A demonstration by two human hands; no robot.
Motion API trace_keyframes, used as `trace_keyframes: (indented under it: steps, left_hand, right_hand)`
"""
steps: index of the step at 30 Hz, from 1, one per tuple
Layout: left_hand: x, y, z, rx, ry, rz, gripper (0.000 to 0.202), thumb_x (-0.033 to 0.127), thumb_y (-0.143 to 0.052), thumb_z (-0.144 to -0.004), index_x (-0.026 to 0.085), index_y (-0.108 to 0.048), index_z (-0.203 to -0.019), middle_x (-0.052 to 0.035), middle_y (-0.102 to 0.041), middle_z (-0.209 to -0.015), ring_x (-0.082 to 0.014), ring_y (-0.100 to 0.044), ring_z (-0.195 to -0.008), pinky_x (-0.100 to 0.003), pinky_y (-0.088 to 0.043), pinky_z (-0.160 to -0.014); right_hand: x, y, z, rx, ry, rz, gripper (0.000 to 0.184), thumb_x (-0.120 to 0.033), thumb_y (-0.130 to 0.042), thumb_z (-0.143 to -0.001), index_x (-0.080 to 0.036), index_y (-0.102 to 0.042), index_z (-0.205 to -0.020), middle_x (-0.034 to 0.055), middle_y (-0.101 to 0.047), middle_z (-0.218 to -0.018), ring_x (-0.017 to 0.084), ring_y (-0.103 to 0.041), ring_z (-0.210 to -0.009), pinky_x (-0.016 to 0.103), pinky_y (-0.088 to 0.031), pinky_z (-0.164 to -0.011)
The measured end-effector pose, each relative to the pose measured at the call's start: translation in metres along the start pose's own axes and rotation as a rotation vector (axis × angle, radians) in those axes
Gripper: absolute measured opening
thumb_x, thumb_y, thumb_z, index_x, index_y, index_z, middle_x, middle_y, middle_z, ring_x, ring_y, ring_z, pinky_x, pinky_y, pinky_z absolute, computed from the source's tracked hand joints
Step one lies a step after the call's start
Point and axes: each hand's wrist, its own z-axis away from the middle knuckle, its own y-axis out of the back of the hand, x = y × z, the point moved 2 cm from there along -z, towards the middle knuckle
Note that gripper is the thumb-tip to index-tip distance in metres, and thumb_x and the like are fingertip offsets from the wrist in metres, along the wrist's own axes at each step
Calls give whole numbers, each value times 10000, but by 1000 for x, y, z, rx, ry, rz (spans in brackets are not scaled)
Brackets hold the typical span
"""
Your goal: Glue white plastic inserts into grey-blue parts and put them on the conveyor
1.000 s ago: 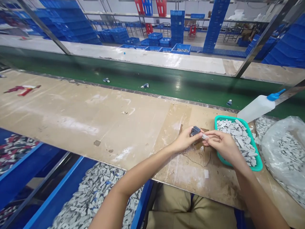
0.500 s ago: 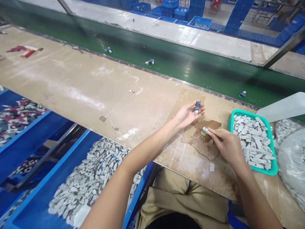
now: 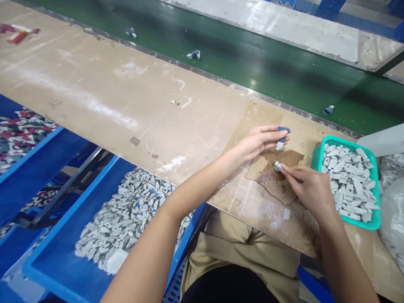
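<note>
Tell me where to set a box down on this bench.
Free: the bench left of the cardboard, between the conveyor and the blue bin. Crowded: the right end, with the left hand, right hand and green basket.

Left arm (image 3: 195, 193): bare, reaching from the bottom edge of the view up and to the right.
Left wrist (image 3: 232, 159): nearly straight, turned slightly outward.
Left hand (image 3: 260, 141): palm turned up and inward, held level.
Left grip: fingers (image 3: 271, 134) stretched to the right, closed in a light pinch with the thumb.
Right arm (image 3: 342, 263): bare, rising from the bottom edge almost straight ahead, slanting a little left.
Right wrist (image 3: 325, 216): slightly bent, sitting higher than the fingers.
Right hand (image 3: 311, 187): back upward, angled down to the left.
Right grip: fingertips (image 3: 284, 169) curled down, pinched closed.
Between hands: near each other, not touching.
</note>
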Motion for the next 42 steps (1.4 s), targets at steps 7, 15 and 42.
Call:
trace_keyframes:
  steps: [7,15,42]
  left_hand:
    - [0,2,0,23,-34,-42,169,170,-766,-784,90,-694,-914,-84,-714,-898,-154,-698,-844,-326,-542,-895]
    - [-1,-4,4,187,-112,-386,205,72,-773,-674,117,-673,-847,-46,-703,-773,-120,-653,-678,-294,-539,-738]
    - [-41,-26,25,104,-156,-458,278,174,-841,-565,124,-703,-802,-59,-741,-764,-156,-703,-685,-295,-575,-719]
  right_hand:
    - [0,-1,2,17,10,-21,249,-338,-559,-953,-248,-788,-993,38,-772,-902,211,-722,-793,312,-551,-672]
    - [2,17,3,303,-226,-304,227,-331,-622,-925,-286,-752,-1106,28,-750,-988,195,-683,-892,330,-538,-790]
    - [-1,18,6,397,-43,-332,411,-106,-505,-899,-353,-741,-1127,38,-684,-945,169,-647,-848,307,-529,-728]
